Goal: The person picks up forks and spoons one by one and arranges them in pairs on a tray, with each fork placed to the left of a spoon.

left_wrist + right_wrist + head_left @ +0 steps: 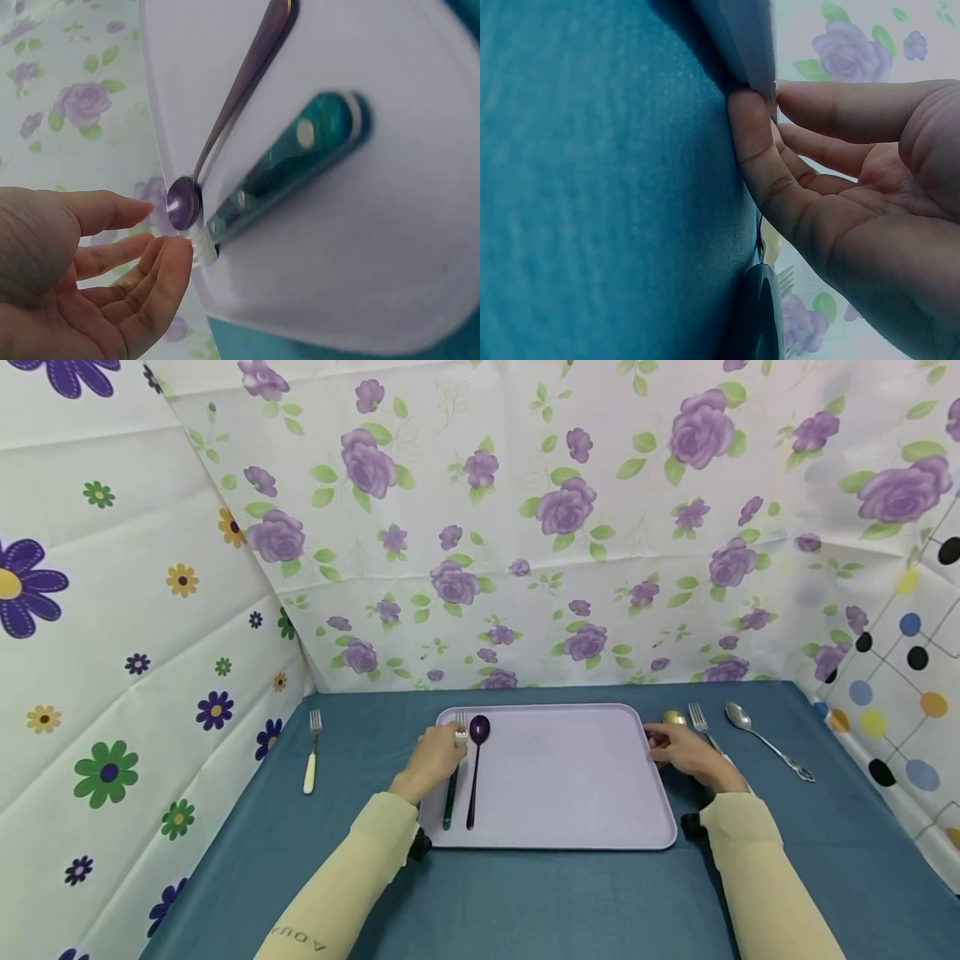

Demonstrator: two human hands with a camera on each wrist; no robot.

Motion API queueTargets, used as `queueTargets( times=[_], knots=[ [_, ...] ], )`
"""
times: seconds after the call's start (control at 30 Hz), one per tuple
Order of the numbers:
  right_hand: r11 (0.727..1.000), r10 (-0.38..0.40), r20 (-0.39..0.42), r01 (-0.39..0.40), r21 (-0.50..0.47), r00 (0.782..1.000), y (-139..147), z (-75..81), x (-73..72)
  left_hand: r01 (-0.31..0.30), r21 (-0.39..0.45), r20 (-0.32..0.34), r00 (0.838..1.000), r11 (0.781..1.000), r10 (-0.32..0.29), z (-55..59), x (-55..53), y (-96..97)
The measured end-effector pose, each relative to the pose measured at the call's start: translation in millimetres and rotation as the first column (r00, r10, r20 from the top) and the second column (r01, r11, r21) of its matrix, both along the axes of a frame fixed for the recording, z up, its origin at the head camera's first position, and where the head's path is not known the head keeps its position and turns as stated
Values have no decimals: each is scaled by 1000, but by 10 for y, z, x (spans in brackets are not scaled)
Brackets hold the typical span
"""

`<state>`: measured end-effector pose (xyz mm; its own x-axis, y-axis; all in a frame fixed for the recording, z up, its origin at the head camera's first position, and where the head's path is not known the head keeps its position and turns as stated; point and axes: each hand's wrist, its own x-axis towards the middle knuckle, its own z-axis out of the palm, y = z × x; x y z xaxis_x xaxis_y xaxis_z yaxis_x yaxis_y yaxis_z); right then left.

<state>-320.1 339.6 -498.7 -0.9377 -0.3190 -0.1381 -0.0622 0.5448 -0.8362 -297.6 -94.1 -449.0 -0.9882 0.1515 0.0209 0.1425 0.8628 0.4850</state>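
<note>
A pale lilac tray (570,777) lies on the blue cloth, with a green-handled fork (289,161) and a dark purple spoon (479,731) side by side on its left part. My left hand (435,760) is over the fork's upper end; in the left wrist view its thumb and fingers are apart, fingertips close to the fork's head. At the tray's right edge, my right hand (690,752) pinches the rim, thumb on top and a finger (754,131) tucked beneath. The tray's left edge is partly hidden by my left hand.
A cream-handled fork (310,768) lies alone at the left. Beyond my right hand are a gold spoon (673,717), another fork (699,720) and a silver spoon (772,743). Flowered sheets (465,527) hang at the table's back and left; a dotted one hangs at the right.
</note>
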Motion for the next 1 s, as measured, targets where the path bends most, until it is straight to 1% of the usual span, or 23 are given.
queueTargets(
  times=[0.07, 0.17, 0.33, 0.6, 0.77, 1.0],
  knots=[
    [1000, 4, -2, -4, -3, 1000, -3, -5, -1, -12, -9, -4, 1000, 1000, 12, 5, -8, -39],
    [1000, 5, -5, -5, -11, 1000, -4, -11, 5, -21, -24, -32, 999, 999, 21, 3, -21, -93],
    [1000, 8, -7, -8, -24, 1000, -8, -9, 15, -29, -14, -39, 999, 999, 29, 7, -26, -169],
    [1000, 8, -7, -8, -25, 1000, -1, -13, 10, -56, -2, -79, 995, 998, 55, 17, -17, -274],
    [1000, 5, 2, -5, -27, 1000, 3, -11, -1, -76, 5, -97, 992, 997, 76, -10, -42, -320],
    [1000, 9, 0, -9, -27, 1000, -2, -6, 7, -78, 16, -113, 990, 997, 80, -23, -68, -345]
  ],
)
